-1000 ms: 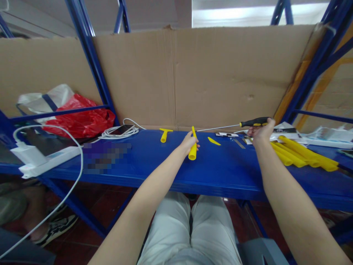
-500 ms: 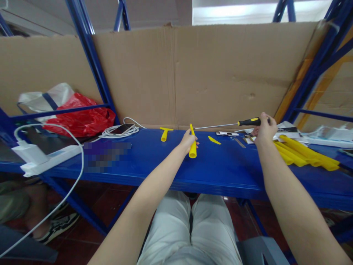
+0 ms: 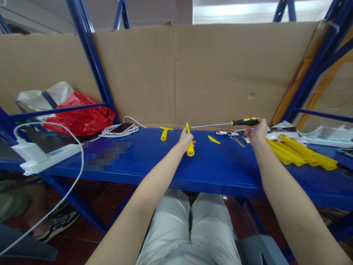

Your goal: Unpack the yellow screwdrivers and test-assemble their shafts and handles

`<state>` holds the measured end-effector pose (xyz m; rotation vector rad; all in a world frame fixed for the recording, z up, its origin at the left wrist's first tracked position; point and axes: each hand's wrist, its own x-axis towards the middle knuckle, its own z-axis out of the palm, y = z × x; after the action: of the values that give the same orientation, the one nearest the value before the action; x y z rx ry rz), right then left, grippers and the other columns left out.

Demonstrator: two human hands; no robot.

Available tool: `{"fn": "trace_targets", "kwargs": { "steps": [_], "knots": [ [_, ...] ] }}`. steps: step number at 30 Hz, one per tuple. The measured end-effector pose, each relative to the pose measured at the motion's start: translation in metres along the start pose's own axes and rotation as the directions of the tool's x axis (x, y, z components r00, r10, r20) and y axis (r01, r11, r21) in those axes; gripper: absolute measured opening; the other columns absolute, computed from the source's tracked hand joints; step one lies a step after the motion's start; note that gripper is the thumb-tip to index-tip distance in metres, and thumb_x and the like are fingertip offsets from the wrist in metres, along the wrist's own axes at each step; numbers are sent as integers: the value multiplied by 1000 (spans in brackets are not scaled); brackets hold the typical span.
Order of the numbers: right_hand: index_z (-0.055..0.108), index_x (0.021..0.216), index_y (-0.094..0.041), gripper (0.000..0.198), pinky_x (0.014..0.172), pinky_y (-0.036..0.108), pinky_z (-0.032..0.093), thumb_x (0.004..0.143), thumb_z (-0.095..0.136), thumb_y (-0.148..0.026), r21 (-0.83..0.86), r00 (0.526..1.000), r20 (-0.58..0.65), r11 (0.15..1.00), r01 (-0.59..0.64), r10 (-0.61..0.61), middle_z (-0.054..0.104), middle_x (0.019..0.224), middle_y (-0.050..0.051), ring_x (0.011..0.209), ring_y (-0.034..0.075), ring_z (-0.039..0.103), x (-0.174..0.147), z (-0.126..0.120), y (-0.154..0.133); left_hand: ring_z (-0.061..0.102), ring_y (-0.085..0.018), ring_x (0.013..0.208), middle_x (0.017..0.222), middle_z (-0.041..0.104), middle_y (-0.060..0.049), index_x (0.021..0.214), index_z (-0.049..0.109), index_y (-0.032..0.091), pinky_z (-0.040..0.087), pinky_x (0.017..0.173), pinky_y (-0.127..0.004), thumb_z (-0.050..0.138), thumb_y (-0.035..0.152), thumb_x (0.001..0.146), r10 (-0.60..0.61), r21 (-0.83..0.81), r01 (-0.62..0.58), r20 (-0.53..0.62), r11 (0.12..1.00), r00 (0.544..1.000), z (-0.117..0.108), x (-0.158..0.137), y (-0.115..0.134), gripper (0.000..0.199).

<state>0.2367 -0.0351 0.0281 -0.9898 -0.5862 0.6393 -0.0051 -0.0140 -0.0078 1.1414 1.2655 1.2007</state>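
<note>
My left hand (image 3: 186, 140) is closed around a yellow T-shaped piece with a hollow tube (image 3: 190, 150), its open end toward me. In my right hand (image 3: 257, 132) is the handle end of a long screwdriver (image 3: 244, 121), black and yellow with a thin metal shaft. The shaft runs left, and its tip reaches the upper part of the yellow piece; whether it sits in it I cannot tell. Another yellow T-shaped piece (image 3: 164, 134) lies to the left on the blue shelf. A flat yellow blade-like piece (image 3: 214, 139) lies right of my left hand.
Several yellow tubes (image 3: 306, 152) lie at the right, beside a white power strip (image 3: 322, 140). A white utility knife (image 3: 226, 133) and metal strip (image 3: 239, 142) lie near the cardboard wall (image 3: 220, 73). Leftward are a coiled white cable (image 3: 118, 131), another power strip (image 3: 52, 158) and a red bag (image 3: 82, 116).
My right hand and the screwdriver have moved left and slightly down. My left hand, with the yellow piece, has shifted a little left.
</note>
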Motion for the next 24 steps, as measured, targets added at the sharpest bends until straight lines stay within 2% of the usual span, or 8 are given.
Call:
{"fn": "trace_targets", "kwargs": {
  "steps": [3, 6, 13, 20, 24],
  "knots": [
    [43, 77, -21, 16, 30, 20, 24, 89, 34, -26, -53, 1000, -32, 999, -4, 2, 35, 43, -7, 33, 10, 31, -3, 2, 1, 49, -6, 44, 96, 55, -5, 141, 28, 30, 42, 42, -21, 51, 3, 73, -7, 18, 7, -10, 1000, 1000, -2, 3, 0, 77],
    [43, 79, -23, 10, 29, 19, 25, 88, 42, -28, -74, 1000, -6, 997, 24, -24, 38, 45, -8, 31, 10, 33, -3, 1, 1, 48, -6, 43, 95, 56, -5, 142, 28, 29, 42, 42, -21, 50, 1, 73, -1, 26, 2, -17, 1000, 1000, -4, 5, 0, 77],
    [42, 77, -21, 22, 28, 18, 27, 86, 52, -38, -111, 998, -32, 992, 54, -57, 44, 50, -9, 30, 7, 37, 4, -2, 7, 47, -5, 43, 102, 56, -6, 142, 29, 30, 40, 41, -20, 48, 0, 73, 16, 43, -15, -17, 999, 1000, -5, 5, -2, 78],
    [41, 73, -22, 32, 26, 16, 25, 82, 59, -48, -117, 996, -40, 990, 81, -86, 32, 41, -12, 28, 6, 30, 5, -5, 8, 47, -5, 44, 104, 56, -8, 144, 26, 26, 39, 39, -20, 43, -2, 74, 19, 75, -18, -8, 997, 1000, -5, 2, 0, 77],
    [38, 68, -22, 43, 27, 16, 27, 74, 65, -55, -71, 999, 28, 997, 28, -26, 30, 40, -12, 29, 6, 31, 6, -7, 6, 47, -5, 44, 102, 56, -8, 143, 28, 25, 40, 40, -20, 42, -2, 75, 36, 77, -35, -15, 996, 999, -6, 4, -1, 75]
  ]
}}
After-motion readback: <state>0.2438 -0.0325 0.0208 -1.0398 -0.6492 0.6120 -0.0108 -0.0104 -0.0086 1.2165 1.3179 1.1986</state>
